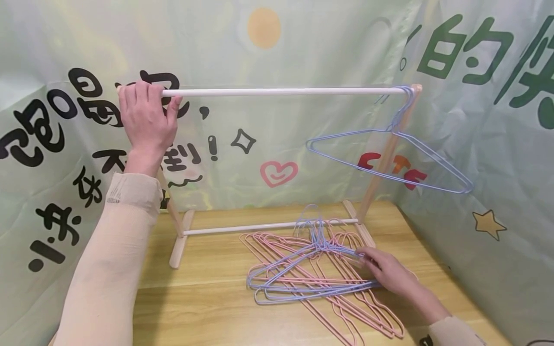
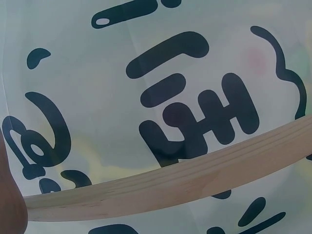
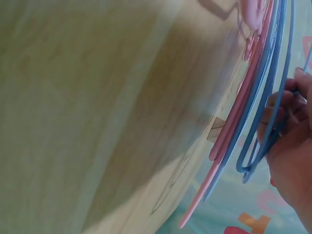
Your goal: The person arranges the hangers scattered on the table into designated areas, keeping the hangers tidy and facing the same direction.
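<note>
In the head view my left hand [image 1: 147,113] grips the left end of a clothes rack's white top rail [image 1: 277,92], fingers over it and thumb in front. The left wrist view shows mostly a wooden rack post [image 2: 165,183], with a bit of the hand at the left edge. My right hand [image 1: 391,274] is at the right side of the blue hangers [image 1: 319,244] lying on a pile of pink hangers [image 1: 346,305]. The right wrist view shows its fingers curled round blue hanger wire [image 3: 273,92]. Blue hangers [image 1: 395,126] hang at the rail's right end.
The rack's white lower bar [image 1: 242,228] runs behind the pile, between wooden feet [image 1: 179,245] on the wooden table [image 1: 207,298]. Printed cloth [image 1: 225,57] stands behind and at both sides. A right wooden post [image 1: 381,163] stands behind the hung hangers.
</note>
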A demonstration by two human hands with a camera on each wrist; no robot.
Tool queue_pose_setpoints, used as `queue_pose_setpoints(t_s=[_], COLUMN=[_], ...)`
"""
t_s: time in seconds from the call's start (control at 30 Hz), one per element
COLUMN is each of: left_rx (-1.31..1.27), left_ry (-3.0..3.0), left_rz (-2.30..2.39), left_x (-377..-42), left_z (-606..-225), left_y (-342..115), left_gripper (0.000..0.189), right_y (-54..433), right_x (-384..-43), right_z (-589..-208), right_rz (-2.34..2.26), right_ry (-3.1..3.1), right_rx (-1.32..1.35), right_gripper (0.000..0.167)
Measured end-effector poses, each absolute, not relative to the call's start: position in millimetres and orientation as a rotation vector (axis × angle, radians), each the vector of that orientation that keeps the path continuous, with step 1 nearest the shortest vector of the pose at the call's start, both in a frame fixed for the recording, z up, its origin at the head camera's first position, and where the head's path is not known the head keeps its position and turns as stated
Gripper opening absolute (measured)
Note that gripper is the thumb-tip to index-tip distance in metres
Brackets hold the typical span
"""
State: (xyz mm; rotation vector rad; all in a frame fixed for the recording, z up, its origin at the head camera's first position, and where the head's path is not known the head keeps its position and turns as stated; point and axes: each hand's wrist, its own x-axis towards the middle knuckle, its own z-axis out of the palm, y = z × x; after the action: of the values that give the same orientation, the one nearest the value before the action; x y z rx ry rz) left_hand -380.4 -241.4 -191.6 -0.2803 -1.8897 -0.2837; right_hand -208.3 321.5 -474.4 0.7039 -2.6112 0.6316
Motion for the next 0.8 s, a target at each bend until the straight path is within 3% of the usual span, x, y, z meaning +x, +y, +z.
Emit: queue_pose_setpoints(t_s=[0.8], left_rx=[-0.285], left_ry=[-1.891], left_rz=[-0.278], left_x=[-379.5], left_z=[-191.1], left_y=[-241.4], left_gripper=[0.058], right_y=[305.6], right_x=[-216.5], right_z=[-433.0], right_rz=[0.638], right_ry=[-2.216], right_rx=[0.548], right_gripper=[0.034])
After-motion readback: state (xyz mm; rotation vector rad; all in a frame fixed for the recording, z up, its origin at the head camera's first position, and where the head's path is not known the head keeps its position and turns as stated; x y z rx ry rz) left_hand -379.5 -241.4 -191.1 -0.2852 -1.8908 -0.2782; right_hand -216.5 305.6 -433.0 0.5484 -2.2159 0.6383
